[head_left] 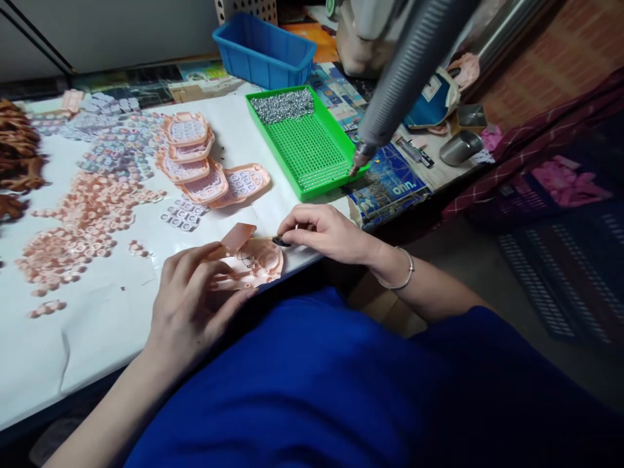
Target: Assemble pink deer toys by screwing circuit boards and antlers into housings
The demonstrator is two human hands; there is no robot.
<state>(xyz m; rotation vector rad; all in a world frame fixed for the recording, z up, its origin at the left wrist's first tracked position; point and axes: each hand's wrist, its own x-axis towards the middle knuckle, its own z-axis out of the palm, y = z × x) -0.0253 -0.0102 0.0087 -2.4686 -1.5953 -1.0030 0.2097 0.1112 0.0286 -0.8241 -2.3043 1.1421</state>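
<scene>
My left hand [188, 302] grips a peach plastic shell [267, 265] at the table's front edge, fingers over its left end and thumb along the near side. The shell lies with its moulded inside up, showing a round seat and small posts. A flat brownish piece [238, 236], perhaps a circuit board, stands tilted at the far side of the shell. At the shell's right end, my right hand [329, 234] pinches a small black round part [279, 241] between thumb and fingers. Thin wires seem to run near it.
Peach shells with button sheets [188, 169] are stacked beyond my hands. Loose peach button strips [80, 227] and pale key pieces [117, 143] lie left. A green tray [312, 146] holds screws [283, 106]; a screwdriver [390, 91] hangs above it. A blue bin [266, 55] stands behind.
</scene>
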